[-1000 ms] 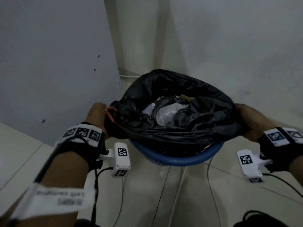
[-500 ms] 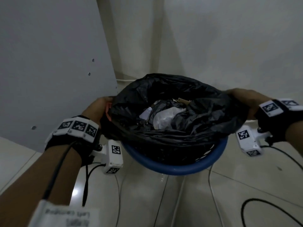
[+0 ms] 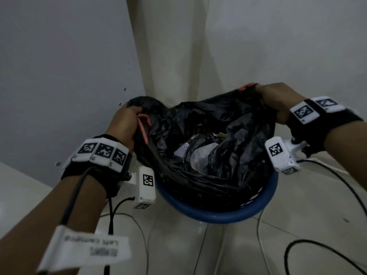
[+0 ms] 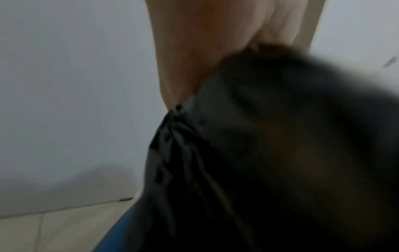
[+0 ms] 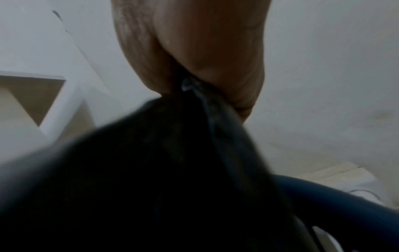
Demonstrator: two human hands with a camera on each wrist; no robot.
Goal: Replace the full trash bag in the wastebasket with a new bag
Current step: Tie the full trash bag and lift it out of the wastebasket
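Standing on pale floor tiles (image 3: 309, 221) in a white-walled corner, holding a black trash bag (image 3: 214, 124) inside a blue wastebasket (image 3: 214, 217), with left hand (image 3: 125, 124) and right hand (image 3: 278, 100) each gripping bunched rim beside an orange drawstring (image 3: 143, 128), cables (image 3: 317, 243) trailing below.

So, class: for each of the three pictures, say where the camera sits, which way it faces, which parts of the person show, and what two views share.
Head: worn on the head, facing forward and down at the black trash bag in the blue wastebasket; both forearms, left hand and right hand show.
Left wrist: looks along the left hand at the bunched bag edge; only that hand shows.
Right wrist: looks along the right hand at its pinched bag edge; only that hand shows.
Shared: both wrist views show bag, blue rim and floor tiles.
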